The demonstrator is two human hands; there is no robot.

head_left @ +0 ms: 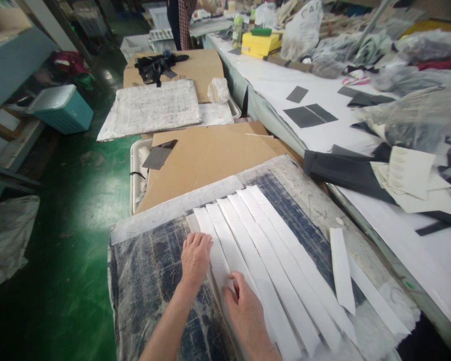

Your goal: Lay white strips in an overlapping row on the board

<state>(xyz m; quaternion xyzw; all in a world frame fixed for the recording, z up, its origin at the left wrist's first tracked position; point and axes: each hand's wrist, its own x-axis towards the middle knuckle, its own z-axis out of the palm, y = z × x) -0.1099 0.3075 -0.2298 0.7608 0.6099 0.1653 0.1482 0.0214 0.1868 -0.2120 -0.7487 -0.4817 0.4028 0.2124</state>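
Several long white strips (263,255) lie side by side, partly overlapping, on a worn dark-blue cloth-covered board (150,281). My left hand (196,258) rests at the left edge of the row, its fingers bent and pressed together on the leftmost strip (205,223); the thumb is hidden. Lower down and to the right, my right hand (245,313) touches the strips with thumb and forefinger curved and a gap between them. Its other fingers are mostly hidden. A short loose white strip (342,271) sits apart on the board's right side.
Beyond the board lies brown cardboard (206,150) over a pale tray (135,175). The white-topped table (409,225) on the right carries dark pieces (346,173), plastic bags (428,115) and a yellow box (261,44). Green floor (78,210) runs along the left. A person (180,22) stands far back.
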